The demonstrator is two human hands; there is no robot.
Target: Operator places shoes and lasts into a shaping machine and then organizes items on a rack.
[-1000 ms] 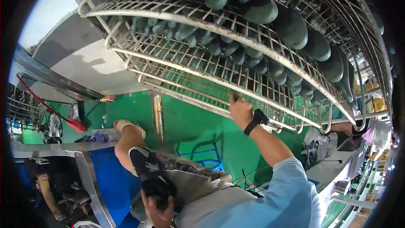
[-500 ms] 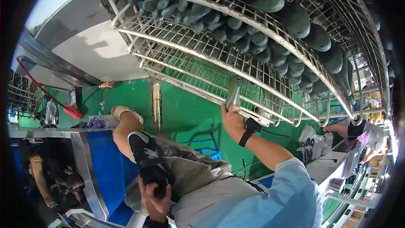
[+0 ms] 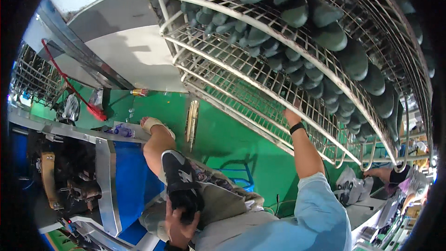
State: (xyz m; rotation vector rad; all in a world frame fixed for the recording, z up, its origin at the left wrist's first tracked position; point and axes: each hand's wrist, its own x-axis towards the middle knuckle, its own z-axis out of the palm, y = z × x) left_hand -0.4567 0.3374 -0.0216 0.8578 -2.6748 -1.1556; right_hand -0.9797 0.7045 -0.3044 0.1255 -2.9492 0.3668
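Observation:
My left hand (image 3: 179, 225) sits low in the middle and grips a black shoe (image 3: 179, 183) with white marks, toe pointing up, over my lap. My right hand (image 3: 291, 115), with a black watch on the wrist, reaches up to a shelf of the white wire rack (image 3: 241, 53). Its fingers lie against the wires, and I cannot tell whether they hold anything. The rack's tiers are packed with several dark green shoe lasts (image 3: 325, 32).
A bare leg with a beige shoe (image 3: 155, 124) rests on the green floor (image 3: 223, 135). A blue cart with a metal frame (image 3: 109, 167) stands at my left. A red hose (image 3: 69, 86) runs at far left. Another person's hand (image 3: 383, 174) works at a table on the right.
My right hand held a grey-green last below the rack and has risen to the rack shelf. The view has tilted up toward the rack. My left hand keeps the black shoe.

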